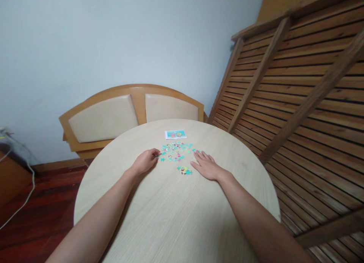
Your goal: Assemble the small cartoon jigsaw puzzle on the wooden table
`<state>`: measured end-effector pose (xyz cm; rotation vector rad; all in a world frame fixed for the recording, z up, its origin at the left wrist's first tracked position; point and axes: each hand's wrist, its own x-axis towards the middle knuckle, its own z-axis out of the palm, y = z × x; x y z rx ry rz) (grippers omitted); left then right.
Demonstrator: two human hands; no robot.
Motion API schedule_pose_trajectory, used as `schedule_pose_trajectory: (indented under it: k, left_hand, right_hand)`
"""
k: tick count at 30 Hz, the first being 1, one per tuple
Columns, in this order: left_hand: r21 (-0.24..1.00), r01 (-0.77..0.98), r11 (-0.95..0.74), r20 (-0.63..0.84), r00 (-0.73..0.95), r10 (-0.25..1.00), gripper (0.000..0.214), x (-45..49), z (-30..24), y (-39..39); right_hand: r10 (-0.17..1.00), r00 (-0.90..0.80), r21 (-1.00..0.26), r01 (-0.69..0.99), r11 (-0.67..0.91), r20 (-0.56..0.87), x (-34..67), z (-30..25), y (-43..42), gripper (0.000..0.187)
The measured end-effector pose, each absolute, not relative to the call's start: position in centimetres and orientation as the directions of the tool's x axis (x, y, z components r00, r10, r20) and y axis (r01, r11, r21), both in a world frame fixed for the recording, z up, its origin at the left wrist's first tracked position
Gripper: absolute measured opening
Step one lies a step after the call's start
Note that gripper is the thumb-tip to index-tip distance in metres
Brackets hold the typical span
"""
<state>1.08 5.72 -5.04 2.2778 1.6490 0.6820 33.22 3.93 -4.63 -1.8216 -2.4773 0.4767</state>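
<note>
Loose jigsaw puzzle pieces [176, 146], mostly turquoise with bits of pink and white, lie scattered over the far middle of the round table [176, 217]. At their left edge rests my left hand [146, 161], its fingers curled and pressed together; what is between the fingertips, if anything, is too small to make out. To the right, my right hand [207, 166] lies flat on the table with fingers spread, fingertips by the outermost pieces. Nearer to me, between the hands, is a small joined cluster of puzzle pieces [184, 170], yellow and turquoise. Behind the pieces lies a picture card [175, 134] with cartoon figures.
Past the table's far edge stands a wooden headboard [138, 100] with cream panels, against a pale wall [127, 35]. A slatted wooden frame [284, 92] leans along the right side. At the left, a white cable [32, 179] hangs down to the dark red floor [54, 202].
</note>
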Motion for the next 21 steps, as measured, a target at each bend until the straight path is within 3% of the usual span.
schedule_pose_trajectory:
  k: [6, 12, 16, 21]
  left_hand:
    - [0.395, 0.836, -0.380, 0.230, 0.310, 0.922, 0.040, 1.0, -5.2, 5.8]
    - [0.401, 0.888, -0.226, 0.191, 0.161, 0.968, 0.037, -0.4, -4.2, 5.7]
    - [0.408, 0.885, -0.226, 0.126, 0.191, 0.974, 0.030, -1.0, -4.2, 5.7]
    - [0.367, 0.904, -0.218, 0.200, 0.152, 0.968, 0.027, 0.4, -4.8, 5.6]
  right_hand:
    - [0.938, -0.309, -0.265, 0.928, 0.261, -0.159, 33.2, -4.4, 3.8, 0.085]
    - [0.935, -0.317, -0.265, 0.926, 0.268, -0.161, 33.3, -4.4, 3.8, 0.086]
    - [0.933, -0.326, -0.262, 0.924, 0.280, -0.153, 33.3, -4.5, 3.9, 0.087]
    - [0.932, -0.330, -0.269, 0.921, 0.283, -0.152, 33.3, -4.6, 3.9, 0.086]
